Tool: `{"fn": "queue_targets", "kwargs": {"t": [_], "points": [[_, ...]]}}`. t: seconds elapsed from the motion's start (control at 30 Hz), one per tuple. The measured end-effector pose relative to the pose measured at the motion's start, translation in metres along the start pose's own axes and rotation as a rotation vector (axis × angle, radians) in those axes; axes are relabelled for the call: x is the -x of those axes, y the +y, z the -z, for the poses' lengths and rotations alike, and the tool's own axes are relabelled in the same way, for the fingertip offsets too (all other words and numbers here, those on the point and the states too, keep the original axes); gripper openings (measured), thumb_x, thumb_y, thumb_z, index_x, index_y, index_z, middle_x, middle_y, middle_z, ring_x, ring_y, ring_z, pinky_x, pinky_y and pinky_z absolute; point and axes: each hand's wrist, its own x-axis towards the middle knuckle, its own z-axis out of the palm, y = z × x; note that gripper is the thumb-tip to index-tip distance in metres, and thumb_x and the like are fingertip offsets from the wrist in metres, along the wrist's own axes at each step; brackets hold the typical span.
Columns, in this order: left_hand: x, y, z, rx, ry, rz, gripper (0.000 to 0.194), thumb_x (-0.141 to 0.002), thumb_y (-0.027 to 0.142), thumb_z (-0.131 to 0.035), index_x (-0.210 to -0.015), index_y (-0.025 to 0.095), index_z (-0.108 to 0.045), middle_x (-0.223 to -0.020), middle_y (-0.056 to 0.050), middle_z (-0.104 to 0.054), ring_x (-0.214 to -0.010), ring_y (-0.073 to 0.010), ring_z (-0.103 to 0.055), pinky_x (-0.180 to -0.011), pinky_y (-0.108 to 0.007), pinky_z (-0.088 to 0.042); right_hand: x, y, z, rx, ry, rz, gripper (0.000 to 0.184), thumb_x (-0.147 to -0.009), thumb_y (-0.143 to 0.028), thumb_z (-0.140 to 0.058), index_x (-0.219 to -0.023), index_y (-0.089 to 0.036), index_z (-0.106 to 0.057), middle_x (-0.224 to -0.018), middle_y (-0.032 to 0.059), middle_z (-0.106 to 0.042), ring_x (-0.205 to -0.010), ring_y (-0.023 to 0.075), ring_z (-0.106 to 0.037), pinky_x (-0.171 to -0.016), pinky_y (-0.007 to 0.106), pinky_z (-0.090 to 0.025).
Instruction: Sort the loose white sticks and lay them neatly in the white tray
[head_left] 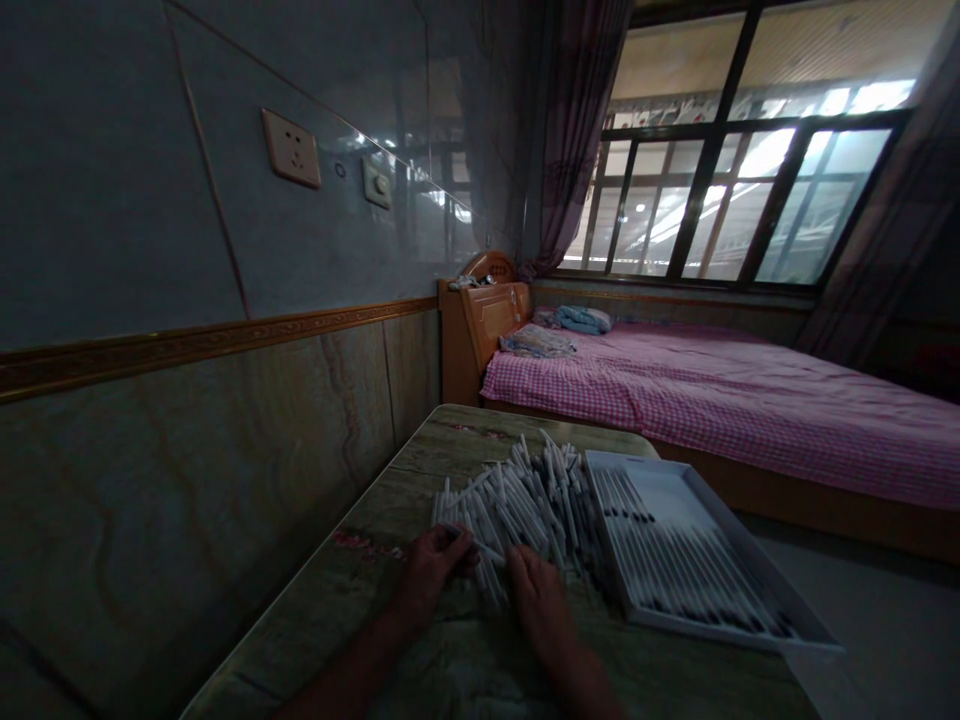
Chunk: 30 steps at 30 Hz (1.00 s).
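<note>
A loose heap of slim white pens (517,500) lies on the table, many pointing away from me. At its near left edge my left hand (439,565) is closed, thumb and fingers pinching a pen (489,552). That pen slants across toward my right hand (536,595), whose fingers are curled together at its other end. Other pens lie just beneath and beyond both hands. To the right is a shallow white tray (739,505) with pens laid side by side in two rows, their dark tips toward me. Dim light blurs the fingertips.
The green marble-patterned table (360,620) stands along a tiled wall (322,420). Beyond it is a bed with a pink checked sheet (675,390) and a wooden headboard (484,330). Folded cloths (540,343) lie near the headboard. A window (697,190) is behind the bed.
</note>
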Motion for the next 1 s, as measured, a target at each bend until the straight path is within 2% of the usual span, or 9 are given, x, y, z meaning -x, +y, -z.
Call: {"fn": "queue_targets", "kwargs": {"t": [0.1,0.2,0.33,0.47,0.57,0.67,0.83,0.9,1.0], "points": [[0.003,0.002,-0.004,-0.097,-0.039,-0.041,0.039,-0.051,0.046,-0.079,-0.068,0.015,-0.063,-0.057,0.001,-0.063,-0.051,-0.0136,-0.060,-0.048,-0.023,-0.046,0.002,-0.008,-0.002,-0.098,-0.053,0.007,0.028,-0.093,-0.032,-0.041,-0.082,-0.023,-0.064,-0.072,0.0000,-0.066,-0.066,0.0149,-0.060,-0.059,0.023,-0.039],[0.005,0.003,-0.005,-0.193,-0.059,-0.061,0.034,-0.053,0.043,-0.078,-0.066,0.016,-0.063,-0.056,0.001,-0.063,-0.049,-0.0132,-0.058,-0.046,-0.022,-0.044,0.005,-0.011,-0.005,-0.180,-0.047,-0.010,0.025,-0.090,-0.033,-0.045,-0.079,-0.023,-0.065,-0.070,0.0003,-0.066,-0.065,0.0158,-0.061,-0.060,0.024,-0.040],[0.002,0.001,-0.003,-0.151,-0.043,-0.048,0.039,-0.059,0.050,-0.072,-0.076,0.016,-0.062,-0.061,-0.001,-0.065,-0.050,-0.0147,-0.060,-0.045,-0.023,-0.044,0.001,-0.005,-0.003,-0.307,0.141,-0.161,0.031,-0.088,-0.043,-0.042,-0.080,-0.023,-0.063,-0.071,0.0018,-0.065,-0.067,0.0173,-0.059,-0.063,0.026,-0.041],[-0.008,0.000,-0.004,-0.173,-0.015,-0.086,0.037,-0.062,0.050,-0.069,-0.075,0.017,-0.059,-0.065,-0.002,-0.066,-0.058,-0.0173,-0.064,-0.050,-0.026,-0.048,-0.010,0.007,0.010,-0.444,0.370,-0.340,0.039,-0.084,-0.054,-0.041,-0.070,-0.021,-0.058,-0.066,-0.0003,-0.059,-0.063,0.0159,-0.052,-0.060,0.026,-0.040],[-0.017,0.002,-0.009,-0.411,-0.106,-0.151,0.025,-0.066,0.040,-0.067,-0.075,0.017,-0.062,-0.067,-0.003,-0.067,-0.064,-0.0195,-0.065,-0.053,-0.026,-0.048,-0.019,0.017,0.018,-0.541,0.509,-0.465,0.042,-0.080,-0.056,-0.043,-0.074,-0.018,-0.061,-0.066,-0.0006,-0.058,-0.064,0.0155,-0.050,-0.060,0.025,-0.040],[-0.028,0.007,-0.013,-0.670,-0.176,-0.295,0.012,-0.071,0.027,-0.062,-0.077,0.018,-0.067,-0.074,-0.003,-0.070,-0.073,-0.0194,-0.065,-0.066,-0.027,-0.049,-0.023,0.023,0.021,-0.589,0.584,-0.522,0.042,-0.078,-0.054,-0.045,-0.077,-0.016,-0.064,-0.065,-0.0009,-0.058,-0.064,0.0149,-0.050,-0.060,0.025,-0.039],[-0.051,0.024,-0.017,-1.068,-0.094,-0.402,0.022,-0.078,0.014,-0.052,-0.089,0.021,-0.069,-0.095,-0.005,-0.072,-0.092,-0.0200,-0.065,-0.083,-0.030,-0.046,-0.023,0.024,0.018,-0.611,0.580,-0.549,0.040,-0.078,-0.052,-0.046,-0.075,-0.016,-0.064,-0.059,-0.0035,-0.052,-0.058,0.0132,-0.045,-0.055,0.024,-0.036],[-0.059,0.027,-0.020,-1.230,-0.097,-0.474,0.023,-0.081,0.016,-0.052,-0.097,0.021,-0.068,-0.107,-0.007,-0.070,-0.105,-0.0224,-0.060,-0.094,-0.035,-0.041,-0.024,0.024,0.018,-0.612,0.554,-0.551,0.040,-0.078,-0.050,-0.045,-0.077,-0.016,-0.065,-0.061,-0.0026,-0.054,-0.059,0.0137,-0.046,-0.055,0.024,-0.036],[-0.064,0.023,-0.027,-1.376,-0.253,-0.547,0.031,-0.086,0.028,-0.053,-0.114,0.021,-0.063,-0.126,-0.009,-0.062,-0.123,-0.0249,-0.049,-0.107,-0.043,-0.030,-0.025,0.023,0.018,-0.602,0.521,-0.537,0.040,-0.079,-0.049,-0.044,-0.079,-0.016,-0.066,-0.063,-0.0011,-0.058,-0.061,0.0149,-0.048,-0.059,0.025,-0.038]]}}
